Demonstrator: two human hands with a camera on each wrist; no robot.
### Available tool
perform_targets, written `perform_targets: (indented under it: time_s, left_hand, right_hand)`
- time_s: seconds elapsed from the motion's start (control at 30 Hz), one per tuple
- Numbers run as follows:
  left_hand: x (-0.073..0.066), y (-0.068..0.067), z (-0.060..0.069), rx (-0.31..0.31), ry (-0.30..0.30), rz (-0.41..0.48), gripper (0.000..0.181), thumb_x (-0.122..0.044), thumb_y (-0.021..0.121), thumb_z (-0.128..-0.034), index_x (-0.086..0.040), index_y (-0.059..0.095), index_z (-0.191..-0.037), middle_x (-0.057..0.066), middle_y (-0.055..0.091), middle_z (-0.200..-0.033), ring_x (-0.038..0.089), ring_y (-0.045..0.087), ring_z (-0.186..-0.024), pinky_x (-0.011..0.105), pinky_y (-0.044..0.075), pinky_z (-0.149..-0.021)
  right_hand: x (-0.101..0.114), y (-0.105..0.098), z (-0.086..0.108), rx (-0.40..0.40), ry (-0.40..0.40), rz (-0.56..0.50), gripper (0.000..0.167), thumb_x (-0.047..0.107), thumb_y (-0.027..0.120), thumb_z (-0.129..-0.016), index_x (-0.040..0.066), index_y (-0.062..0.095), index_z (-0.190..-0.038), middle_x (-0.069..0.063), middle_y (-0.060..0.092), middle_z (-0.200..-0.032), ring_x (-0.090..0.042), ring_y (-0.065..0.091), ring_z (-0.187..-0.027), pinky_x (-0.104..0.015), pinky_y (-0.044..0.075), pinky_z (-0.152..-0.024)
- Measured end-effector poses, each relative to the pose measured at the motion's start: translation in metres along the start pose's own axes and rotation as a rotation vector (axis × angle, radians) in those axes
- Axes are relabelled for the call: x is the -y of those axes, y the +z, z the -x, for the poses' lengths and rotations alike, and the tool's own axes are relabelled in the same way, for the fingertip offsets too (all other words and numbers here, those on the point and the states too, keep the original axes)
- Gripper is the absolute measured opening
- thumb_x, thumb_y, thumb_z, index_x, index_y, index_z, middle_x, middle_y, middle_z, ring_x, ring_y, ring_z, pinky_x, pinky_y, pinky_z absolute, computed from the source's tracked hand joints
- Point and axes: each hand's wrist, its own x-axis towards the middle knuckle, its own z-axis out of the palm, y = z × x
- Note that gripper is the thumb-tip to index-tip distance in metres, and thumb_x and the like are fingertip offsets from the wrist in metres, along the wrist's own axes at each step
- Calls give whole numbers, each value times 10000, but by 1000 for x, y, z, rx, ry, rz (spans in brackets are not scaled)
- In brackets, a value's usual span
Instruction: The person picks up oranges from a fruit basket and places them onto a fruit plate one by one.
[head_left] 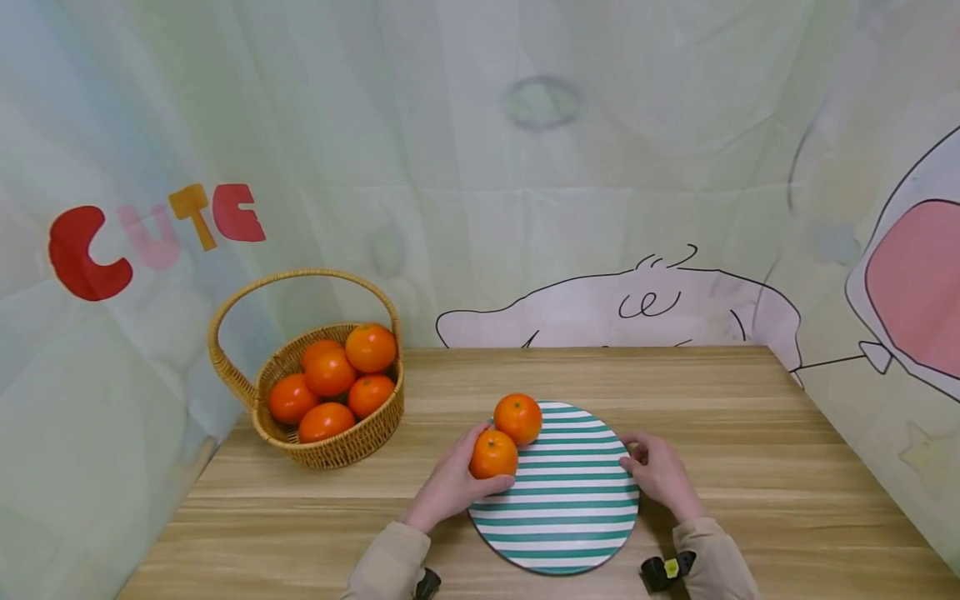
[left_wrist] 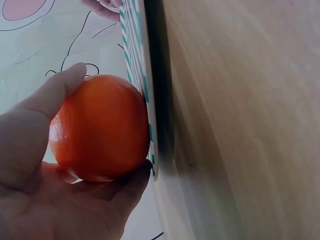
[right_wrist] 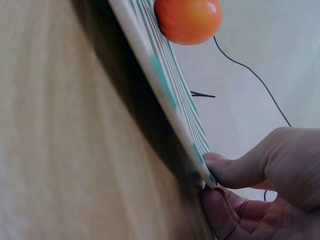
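A round board with green and white stripes (head_left: 562,508) lies in front of the person, its edge raised off the table in both wrist views. The left hand (head_left: 454,482) curls round an orange fruit (head_left: 495,455) at the board's left edge; in the left wrist view thumb and fingers span the fruit (left_wrist: 102,127). Just behind it, a second orange fruit (head_left: 518,418) sits on the board's upper left. The right hand (head_left: 662,473) pinches the board's right edge, thumb on top and fingers below, as the right wrist view shows the hand (right_wrist: 270,180).
A wicker basket (head_left: 345,451) with a tall handle stands at the table's back left, holding several orange fruits (head_left: 330,370). Printed curtains (head_left: 480,167) hang behind the wooden table (head_left: 787,467) and along both sides.
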Motion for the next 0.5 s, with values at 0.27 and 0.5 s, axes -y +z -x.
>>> perform_targets:
  time_s: [0.27,0.5]
  left_hand:
    - [3,-3,3,16,-14,75,952,-439,803,-831,-78,305,-1558,180,454,-1514,334,533,-1255,594,446,-1070]
    - [12,-17,5,-176,21,128,717,-460,694,-923,-137,420,-1502,145,509,-1499,375,450,-1401,617,332,-1163]
  right_hand:
    - [-1,1,-1,1,-4,-2,268,28,653,-924,-19,671,-1187,-85,579,-837,-206,503,-763,-306,375,-654]
    - [-2,0,-1,5,-4,-13,266,30,649,-927,-19,668,-1187,-84,565,-837,-207,497,-770,-309,364,-652]
